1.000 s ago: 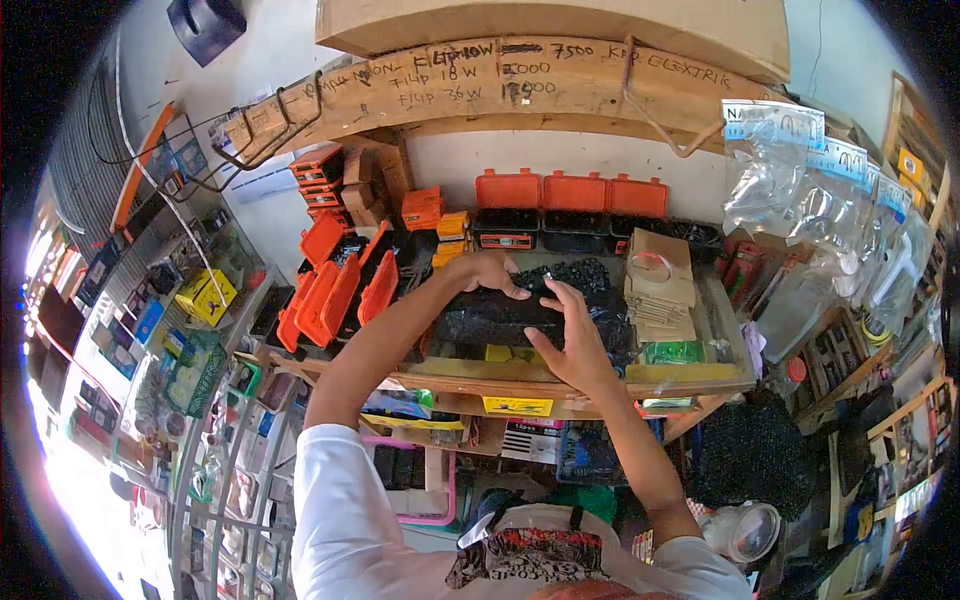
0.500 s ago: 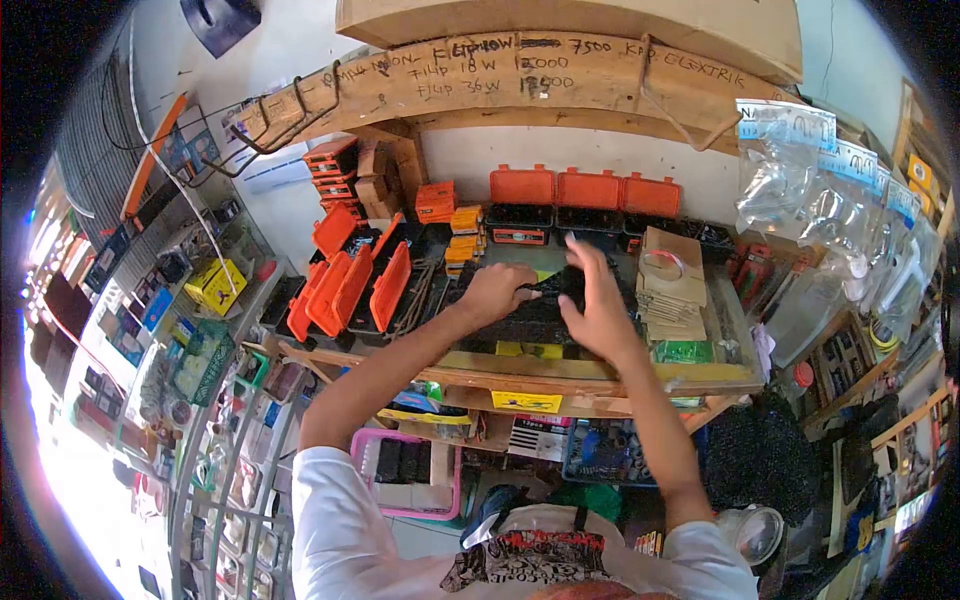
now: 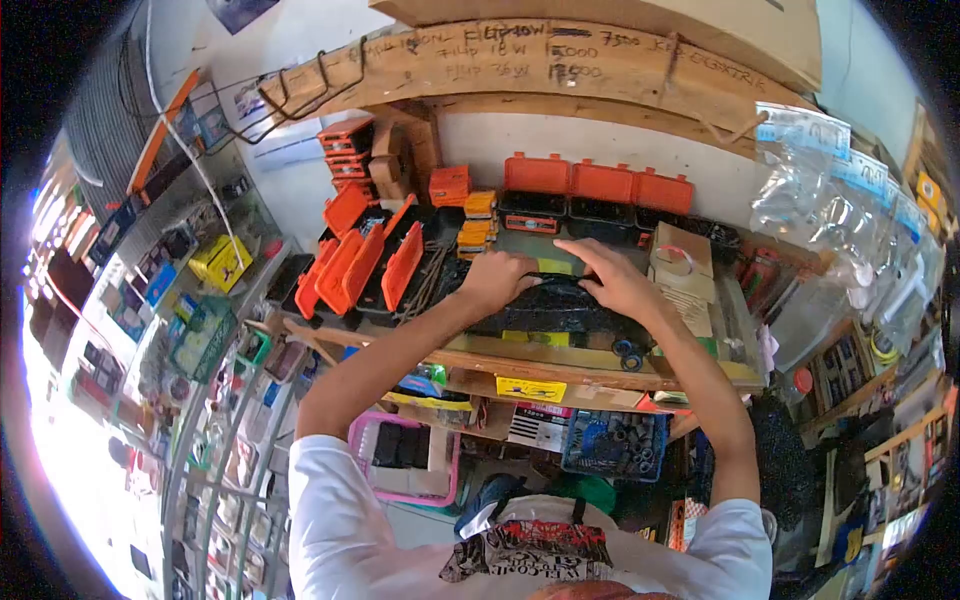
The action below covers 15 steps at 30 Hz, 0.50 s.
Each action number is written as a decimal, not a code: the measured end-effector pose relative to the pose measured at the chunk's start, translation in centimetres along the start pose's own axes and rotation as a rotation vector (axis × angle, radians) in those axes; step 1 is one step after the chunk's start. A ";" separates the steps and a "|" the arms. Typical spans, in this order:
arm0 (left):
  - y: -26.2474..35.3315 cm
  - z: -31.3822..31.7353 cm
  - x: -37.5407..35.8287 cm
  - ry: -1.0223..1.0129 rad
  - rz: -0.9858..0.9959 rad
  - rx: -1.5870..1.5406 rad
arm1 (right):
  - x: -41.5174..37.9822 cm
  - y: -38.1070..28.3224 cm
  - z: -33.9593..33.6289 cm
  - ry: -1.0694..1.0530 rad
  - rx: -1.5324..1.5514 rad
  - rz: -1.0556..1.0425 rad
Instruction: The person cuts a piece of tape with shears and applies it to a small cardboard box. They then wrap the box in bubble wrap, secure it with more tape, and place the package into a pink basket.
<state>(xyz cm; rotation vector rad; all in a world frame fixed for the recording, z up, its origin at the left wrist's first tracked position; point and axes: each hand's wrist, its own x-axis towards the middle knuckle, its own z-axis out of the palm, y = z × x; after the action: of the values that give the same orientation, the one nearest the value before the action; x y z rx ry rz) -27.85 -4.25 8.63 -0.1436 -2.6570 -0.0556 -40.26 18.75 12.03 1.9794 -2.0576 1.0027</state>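
A black plastic bag (image 3: 560,312) lies across the glass-topped counter in front of me, its upper edge bunched between my two hands. My left hand (image 3: 497,281) pinches that edge on the left, with bent fingers and the back of the hand upward. On the right, the thumb of my right hand (image 3: 618,282) presses the same edge, while its fingers point left above it. Two small dark, ring-like pieces (image 3: 628,352) sit by the bag's front right corner. What the bag contains is hidden.
Open orange-lidded boxes (image 3: 352,265) stand left of the bag, and more orange-lidded boxes (image 3: 600,190) line the back. Small yellow-orange boxes (image 3: 478,225) are stacked behind my left hand. Brown cardboard sheets (image 3: 684,262) lie to the right. A wooden beam (image 3: 480,62) with hooks runs overhead.
My right hand has come down from its raised position onto the bag's edge. The bag is spread wider, and the ring-like pieces now show at its right corner. The view has shifted slightly.
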 end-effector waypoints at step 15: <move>3.5 -3.9 -2.9 -0.211 0.040 0.002 | -3.5 -4.3 -0.6 -0.044 -0.241 0.051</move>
<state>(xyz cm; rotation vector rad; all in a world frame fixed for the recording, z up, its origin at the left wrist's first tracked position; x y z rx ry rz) -23.13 -1.34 10.77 -0.2118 -2.8634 -0.0254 -36.03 22.38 12.28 1.8518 -2.1456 0.6862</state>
